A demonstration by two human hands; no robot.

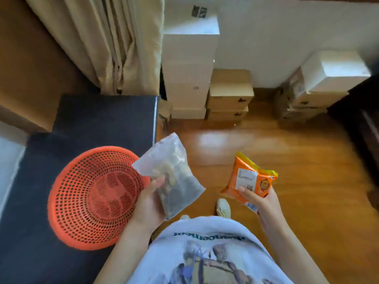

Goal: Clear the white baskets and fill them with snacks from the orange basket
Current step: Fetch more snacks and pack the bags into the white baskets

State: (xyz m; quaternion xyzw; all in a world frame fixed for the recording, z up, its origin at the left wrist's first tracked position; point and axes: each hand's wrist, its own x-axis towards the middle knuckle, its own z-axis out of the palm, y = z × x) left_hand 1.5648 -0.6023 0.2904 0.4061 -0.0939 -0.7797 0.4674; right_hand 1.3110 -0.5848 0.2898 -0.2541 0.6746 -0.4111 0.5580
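Observation:
The orange basket [82,212], round and perforated, sits on a dark surface [30,232] at my left, with nothing visible inside it. My left hand [149,203] is shut on a clear plastic bag of pale snacks [174,173], held just right of the basket's rim. My right hand [264,203] is shut on an orange snack packet [248,179] with a yellow top edge and a cartoon chick, held over the wooden floor. No white basket is in view.
Stacked white boxes [188,68] and brown cardboard boxes [229,95] stand against the far wall, more boxes [320,87] at the right. A beige curtain [106,42] hangs at the back left. Dark furniture [365,124] lines the right edge. The wooden floor [276,144] lies between.

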